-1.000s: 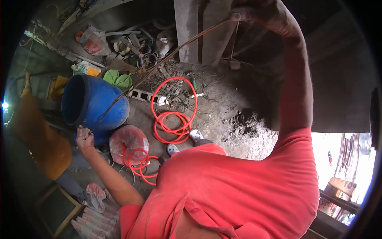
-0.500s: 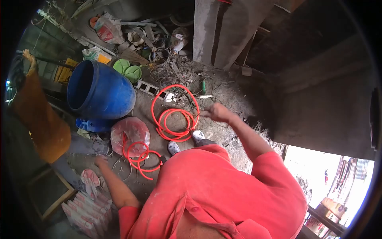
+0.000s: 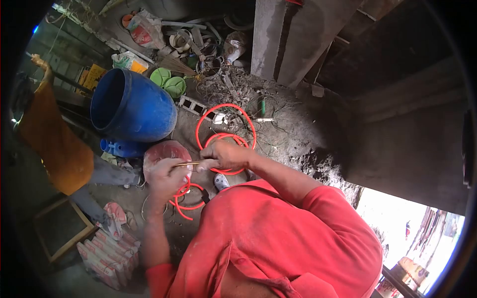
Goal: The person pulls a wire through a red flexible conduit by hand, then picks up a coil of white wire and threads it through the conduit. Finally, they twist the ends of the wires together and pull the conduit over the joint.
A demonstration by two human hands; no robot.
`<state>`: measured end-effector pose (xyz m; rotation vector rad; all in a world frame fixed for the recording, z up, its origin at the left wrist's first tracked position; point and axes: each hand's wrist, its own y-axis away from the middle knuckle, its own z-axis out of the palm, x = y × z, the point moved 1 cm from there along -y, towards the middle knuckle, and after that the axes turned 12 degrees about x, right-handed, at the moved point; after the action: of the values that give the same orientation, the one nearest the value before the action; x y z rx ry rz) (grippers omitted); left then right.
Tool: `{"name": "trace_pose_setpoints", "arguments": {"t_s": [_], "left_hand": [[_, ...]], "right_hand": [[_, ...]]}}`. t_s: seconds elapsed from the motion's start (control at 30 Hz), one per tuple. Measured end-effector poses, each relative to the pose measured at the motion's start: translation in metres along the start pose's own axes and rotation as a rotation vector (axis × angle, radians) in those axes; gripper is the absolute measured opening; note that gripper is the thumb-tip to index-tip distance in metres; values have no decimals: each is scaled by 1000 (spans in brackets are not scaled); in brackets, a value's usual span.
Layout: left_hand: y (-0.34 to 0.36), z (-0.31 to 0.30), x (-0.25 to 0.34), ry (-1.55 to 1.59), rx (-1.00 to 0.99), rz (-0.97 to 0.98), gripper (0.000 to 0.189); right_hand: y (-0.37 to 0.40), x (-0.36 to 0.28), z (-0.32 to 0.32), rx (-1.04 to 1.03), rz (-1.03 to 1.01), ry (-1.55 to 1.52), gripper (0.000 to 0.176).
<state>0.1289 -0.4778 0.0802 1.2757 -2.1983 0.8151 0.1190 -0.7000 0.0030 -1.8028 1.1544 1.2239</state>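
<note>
My left hand (image 3: 166, 178) and my right hand (image 3: 227, 155) are close together in front of my body. A thin, brownish, stick-like piece (image 3: 190, 163) spans the gap, its ends in my closed fingers. Motion smears my left hand a little. Below my right hand lies a coil of orange-red hose (image 3: 227, 106), partly hidden by the hand. A shorter length of the same hose (image 3: 183, 216) is on the floor below my left hand, beside a round red bundle in clear plastic (image 3: 166, 148).
A person in an orange shirt (image 3: 54, 144) stands at left, one arm raised. Nearby are a blue barrel (image 3: 149, 107), green round lids (image 3: 175, 87), a hollow block (image 3: 193, 105) and stacked white-and-red bags (image 3: 107, 260). Rubble (image 3: 243, 84) lies by the concrete column (image 3: 283, 39).
Both hands have come together from wide apart, and the thin piece now shows between them. The view has shifted slightly, moving the background to the right.
</note>
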Motion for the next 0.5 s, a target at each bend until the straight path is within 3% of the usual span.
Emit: {"name": "trace_pose_setpoints", "arguments": {"t_s": [0.07,0.1,0.13,0.2,0.23,0.27,0.3,0.33,0.37,0.4,0.43,0.5], "left_hand": [[-3,-53,-1,-37,155,-200,13],[-1,-93,-23,-234,289,-21,11],[-3,-132,-13,-271,465,-227,10],[6,-197,-30,-312,534,-248,12],[12,-216,-36,-373,584,-235,13],[17,-234,-40,-336,667,-328,16],[20,-250,-44,-298,742,-419,19],[23,-262,-49,-297,733,-415,19],[27,-273,-55,-80,854,-370,22],[32,-285,-65,146,972,-321,25],[43,-307,-81,155,976,-321,25],[61,-336,-106,213,921,-367,29]], "right_hand": [[10,51,-7,-24,33,83,38],[15,82,-15,-49,64,167,38],[19,113,-37,37,128,158,39],[12,125,-115,263,270,277,41],[0,131,-166,417,323,268,28],[-7,59,-212,572,85,508,20],[-19,25,-257,719,91,277,22],[-24,-12,-303,813,-116,277,14],[-28,-50,-349,898,-323,297,5],[-29,-127,-348,1068,-429,526,7],[-32,-185,-337,1227,-537,760,16],[-40,-183,-337,1232,-550,788,13]]}}
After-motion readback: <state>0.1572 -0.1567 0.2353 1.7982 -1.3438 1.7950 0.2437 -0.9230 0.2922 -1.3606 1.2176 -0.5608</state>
